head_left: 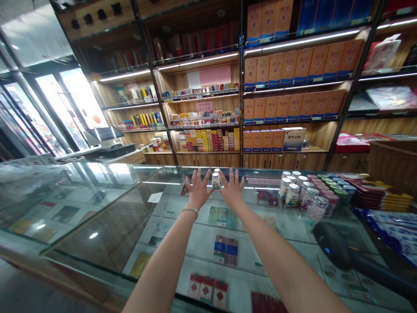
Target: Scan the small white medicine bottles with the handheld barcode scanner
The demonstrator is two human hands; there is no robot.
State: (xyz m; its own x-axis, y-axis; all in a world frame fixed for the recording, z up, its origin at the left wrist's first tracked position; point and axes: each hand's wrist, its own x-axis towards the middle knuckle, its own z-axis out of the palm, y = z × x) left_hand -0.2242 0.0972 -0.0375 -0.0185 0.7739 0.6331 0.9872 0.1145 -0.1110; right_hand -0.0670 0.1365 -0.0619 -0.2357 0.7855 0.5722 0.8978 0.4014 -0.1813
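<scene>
A small white bottle with a light lid (216,181) stands upright on the glass counter (182,226), and a second lid shows just behind it. To its left is my left hand (198,190), palm down with the fingers spread and a band on the wrist. My right hand (232,189) lies on the other side, fingers spread as well. Both thumbs point in at the bottle; whether they touch it I cannot tell. Neither hand grips anything. Farther right, a group of similar lidded bottles (292,195) stands on the glass.
Beside those bottles are rows of pink and green containers (339,191) and stacks of red and yellow packs (374,193). A black barcode scanner (342,252) is at the near right. Cigarette packs (206,289) lie under the glass. Behind, shelves hold orange boxes (289,67).
</scene>
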